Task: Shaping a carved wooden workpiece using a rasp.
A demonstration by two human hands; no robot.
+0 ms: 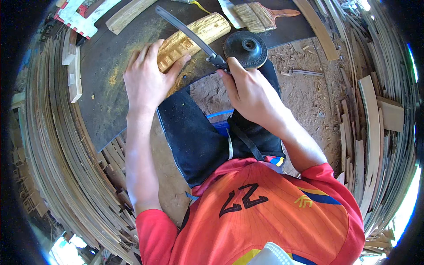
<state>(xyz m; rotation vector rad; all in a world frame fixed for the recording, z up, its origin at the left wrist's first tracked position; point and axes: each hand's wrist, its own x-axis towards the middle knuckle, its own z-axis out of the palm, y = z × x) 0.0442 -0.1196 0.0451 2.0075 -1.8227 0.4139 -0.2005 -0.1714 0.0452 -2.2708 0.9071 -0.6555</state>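
A: Left hand [145, 79]?

B: Palm down on the near end of a pale carved wooden block [192, 39], rounded, with notches cut along its side. Grip clenched over the wood, thumb on the notched face. The block lies slantwise on the dark sheet worktop [110, 66], near its front edge, far end pointing toward the back.

A: Right hand [251, 90]?

B: Grasping the handle of a long dark flat rasp-like tool [185, 31]. Grip closed around the handle end. The blade slants up and left and crosses over the block; I cannot tell whether it touches it.

A: Around them?

B: Black round sanding disc [245, 47] just beside the right hand, at the worktop's right edge. Broad wooden-handled paintbrush [260, 15] at the back edge. Yellow sawdust on the worktop left of the block. Stacked thin wood strips [375, 115] ring the sawdust-strewn floor. Person wears an orange shirt and dark apron.
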